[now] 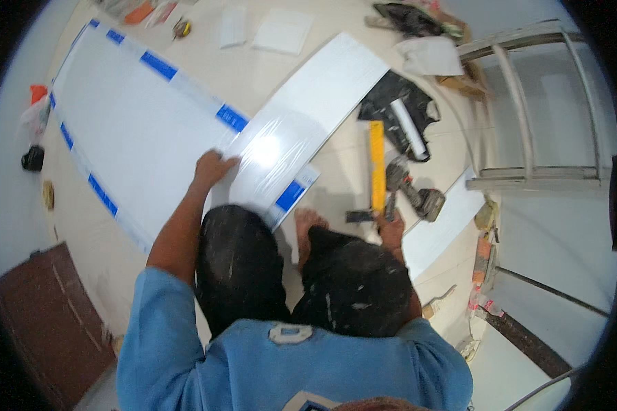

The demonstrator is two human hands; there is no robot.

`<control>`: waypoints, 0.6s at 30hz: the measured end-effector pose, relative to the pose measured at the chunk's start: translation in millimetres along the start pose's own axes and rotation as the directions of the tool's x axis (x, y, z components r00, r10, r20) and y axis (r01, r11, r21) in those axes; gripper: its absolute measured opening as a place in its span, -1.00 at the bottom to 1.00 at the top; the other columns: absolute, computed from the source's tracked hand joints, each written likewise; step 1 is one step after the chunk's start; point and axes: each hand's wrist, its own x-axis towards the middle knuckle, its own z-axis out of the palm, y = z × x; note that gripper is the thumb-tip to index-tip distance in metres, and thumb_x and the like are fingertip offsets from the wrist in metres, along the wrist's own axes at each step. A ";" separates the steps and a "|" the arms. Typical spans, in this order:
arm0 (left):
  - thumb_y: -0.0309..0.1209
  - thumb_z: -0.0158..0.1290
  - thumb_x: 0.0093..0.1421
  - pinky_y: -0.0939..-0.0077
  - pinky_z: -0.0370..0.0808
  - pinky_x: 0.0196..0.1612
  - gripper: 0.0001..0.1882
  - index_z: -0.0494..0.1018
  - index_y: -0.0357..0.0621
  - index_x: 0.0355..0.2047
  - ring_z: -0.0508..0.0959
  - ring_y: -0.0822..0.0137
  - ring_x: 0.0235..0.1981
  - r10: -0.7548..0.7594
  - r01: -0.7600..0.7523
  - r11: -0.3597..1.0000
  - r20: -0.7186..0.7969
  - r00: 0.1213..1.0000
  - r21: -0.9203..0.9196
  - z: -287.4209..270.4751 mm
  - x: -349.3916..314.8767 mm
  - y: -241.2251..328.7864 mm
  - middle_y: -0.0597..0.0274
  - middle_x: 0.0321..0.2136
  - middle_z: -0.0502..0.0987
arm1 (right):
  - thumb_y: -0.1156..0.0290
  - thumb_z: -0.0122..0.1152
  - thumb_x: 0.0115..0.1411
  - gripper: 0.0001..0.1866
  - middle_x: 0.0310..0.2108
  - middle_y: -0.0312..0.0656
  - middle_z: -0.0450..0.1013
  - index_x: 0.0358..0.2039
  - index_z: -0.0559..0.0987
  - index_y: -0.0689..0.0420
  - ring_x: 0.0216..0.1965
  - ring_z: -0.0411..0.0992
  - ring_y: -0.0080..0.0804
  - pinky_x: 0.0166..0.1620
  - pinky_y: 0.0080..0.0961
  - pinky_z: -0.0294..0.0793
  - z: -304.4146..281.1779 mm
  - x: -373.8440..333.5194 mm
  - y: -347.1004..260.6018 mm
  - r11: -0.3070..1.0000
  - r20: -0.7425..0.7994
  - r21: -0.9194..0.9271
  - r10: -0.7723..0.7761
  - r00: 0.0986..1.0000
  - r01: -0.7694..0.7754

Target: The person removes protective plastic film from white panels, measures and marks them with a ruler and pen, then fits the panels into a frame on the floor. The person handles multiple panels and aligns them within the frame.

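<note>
My left hand (214,168) rests at the near-left edge of a long white panel (308,96) with shiny clear film, thumb stretched to the right and apart from the fingers. That panel lies slantwise over a wide white sheet (137,130) whose edges carry blue printed patches. By my right knee, my right hand (391,231) is closed at the corner of a try square (377,164) with a yellow blade and a dark stock. The blade points away from me, flat on the floor. A slim dark object beside the blade cannot be made out.
Just right of the square lies a cordless drill (415,192). Beyond it are a black bag (394,103) with a white strip on it, and a metal frame (541,171). Another white panel (445,222) lies at right. A tape measure (182,28) and white offcuts (283,31) are far off.
</note>
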 end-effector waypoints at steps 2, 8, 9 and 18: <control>0.33 0.24 0.09 0.03 0.56 0.13 -0.11 0.63 -0.45 -0.10 0.65 -0.18 0.01 -0.083 0.097 0.992 0.165 0.983 -0.081 -2.3 8.6 26.8 -0.32 -0.05 0.66 | 0.43 0.50 0.26 -0.70 -0.38 -0.39 0.57 -0.06 0.61 0.19 -0.50 0.42 -0.64 -0.45 -0.58 0.42 -23.8 -0.8 25.6 0.983 0.026 0.177 -0.053 0.998 0.048; 0.14 0.02 0.35 -0.04 0.50 0.13 -0.29 0.59 -0.43 -0.06 0.64 -0.21 0.00 -0.136 0.168 0.920 0.114 0.984 -0.353 -18.6 -14.3 45.7 -0.37 -0.09 0.64 | 0.16 0.58 0.12 -0.56 -0.41 -0.12 0.60 -0.24 0.58 0.23 -0.40 0.57 -0.29 -0.29 -0.26 0.56 -41.9 14.8 47.3 0.887 0.080 -0.461 0.004 0.997 0.033; 0.12 -0.04 0.39 -0.06 0.50 0.14 -0.31 0.59 -0.42 -0.06 0.64 -0.22 0.01 -0.153 0.163 0.932 0.057 0.987 -0.322 -20.2 -16.7 50.7 -0.36 -0.09 0.64 | 0.11 0.58 0.11 -0.52 -0.39 -0.06 0.61 -0.23 0.59 0.24 -0.35 0.60 -0.19 -0.25 -0.20 0.58 -46.1 18.6 50.2 0.849 0.114 -0.525 0.012 0.993 0.050; 0.05 -0.21 0.50 -0.05 0.45 0.25 -0.34 0.63 -0.32 0.02 0.62 -0.16 0.10 -0.232 0.230 0.970 -0.015 0.973 -0.073 -144.3 -29.8 37.8 -0.27 0.01 0.65 | 0.21 0.39 0.26 -0.55 -0.12 0.21 0.60 0.02 0.61 0.28 -0.04 0.57 0.25 0.06 0.08 0.52 26.4 57.3 -212.7 0.299 0.252 -0.758 -0.685 0.683 0.580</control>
